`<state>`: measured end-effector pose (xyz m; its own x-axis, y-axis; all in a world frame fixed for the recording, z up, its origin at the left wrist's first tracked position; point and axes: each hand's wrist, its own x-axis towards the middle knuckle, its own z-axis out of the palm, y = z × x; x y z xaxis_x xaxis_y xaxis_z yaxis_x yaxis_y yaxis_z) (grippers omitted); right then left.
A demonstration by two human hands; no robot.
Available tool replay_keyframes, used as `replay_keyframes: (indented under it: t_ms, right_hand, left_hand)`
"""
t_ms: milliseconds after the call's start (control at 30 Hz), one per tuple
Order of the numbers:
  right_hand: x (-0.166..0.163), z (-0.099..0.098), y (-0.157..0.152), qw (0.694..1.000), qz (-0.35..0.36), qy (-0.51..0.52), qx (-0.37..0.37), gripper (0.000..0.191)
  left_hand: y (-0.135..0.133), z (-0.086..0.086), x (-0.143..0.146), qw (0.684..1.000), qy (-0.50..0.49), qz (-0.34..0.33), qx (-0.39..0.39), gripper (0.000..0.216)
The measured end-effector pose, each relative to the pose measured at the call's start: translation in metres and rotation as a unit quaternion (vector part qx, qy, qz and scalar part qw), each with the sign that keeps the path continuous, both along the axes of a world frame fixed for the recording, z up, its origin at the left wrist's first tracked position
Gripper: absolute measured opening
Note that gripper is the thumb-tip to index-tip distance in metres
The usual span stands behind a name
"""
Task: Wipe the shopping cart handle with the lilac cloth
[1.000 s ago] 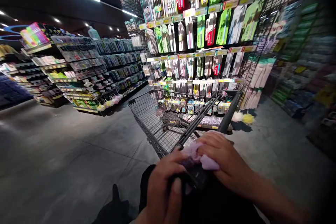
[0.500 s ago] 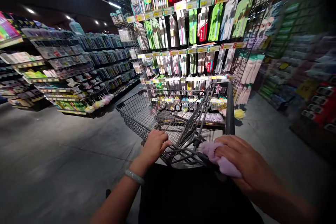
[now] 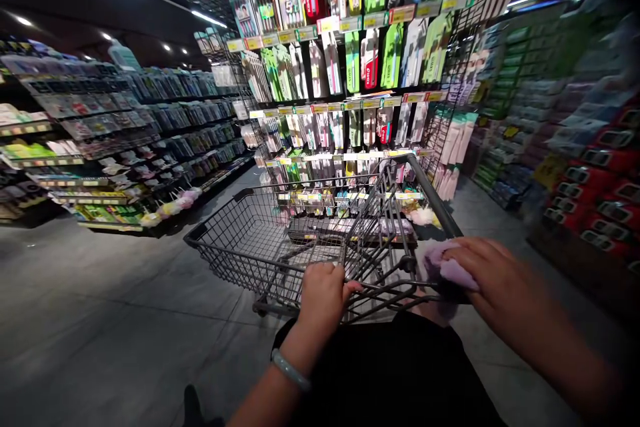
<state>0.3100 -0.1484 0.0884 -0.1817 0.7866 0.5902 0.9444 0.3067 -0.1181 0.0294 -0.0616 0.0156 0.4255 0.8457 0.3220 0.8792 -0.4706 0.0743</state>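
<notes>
A black wire shopping cart [image 3: 235,247] stands right in front of me on the grey floor. My left hand [image 3: 324,293], with a pale bangle on the wrist, is closed over the rear wire frame of the cart. My right hand [image 3: 493,280] presses a lilac cloth [image 3: 447,267] onto the right end of the cart's black handle [image 3: 431,197], fingers curled over it. The basket looks bare apart from something flat and dark on its bottom.
A wire rack of hanging toothbrush packs [image 3: 350,73] rises just beyond the cart. Long product shelves [image 3: 100,140] run along the left, with an aisle between. More stocked shelves [image 3: 575,147] stand on the right. Open grey floor [image 3: 100,320] lies to the left.
My left hand went from my lap to the cart's rear frame and shifted right along it. The cart swung left, and my right hand stayed on the handle with the cloth.
</notes>
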Motion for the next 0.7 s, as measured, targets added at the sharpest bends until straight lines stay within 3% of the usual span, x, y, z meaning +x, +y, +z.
replay_keyframes:
  t_ms: [167,267,367,433,567,700]
  right_hand:
    - [-0.042,-0.004,0.009,0.999,0.03,-0.026,0.028,0.035]
    - [-0.052,-0.01,0.018,0.997,0.04,-0.062,0.029,0.03]
    - [-0.045,-0.014,0.024,0.99,0.068,-0.119,0.03,0.024]
    - [-0.04,-0.016,0.027,0.984,0.067,-0.163,0.028,0.018]
    - [-0.046,-0.022,0.034,0.974,0.019,-0.224,-0.012,0.014]
    - [-0.071,-0.04,0.044,0.982,-0.009,-0.182,-0.039,0.015]
  left_hand:
    - [-0.013,-0.001,0.03,0.999,-0.009,0.024,-0.03,0.051]
    - [-0.013,0.004,0.034,0.998,-0.021,-0.008,-0.061,0.041]
    - [-0.002,0.014,0.016,0.993,-0.063,-0.078,-0.058,0.036]
    - [0.01,0.021,-0.004,0.992,-0.066,-0.106,-0.033,0.054]
    - [0.032,0.027,-0.035,0.991,0.023,-0.11,-0.067,0.074]
    - [0.04,0.021,-0.036,0.978,0.103,-0.069,-0.166,0.087]
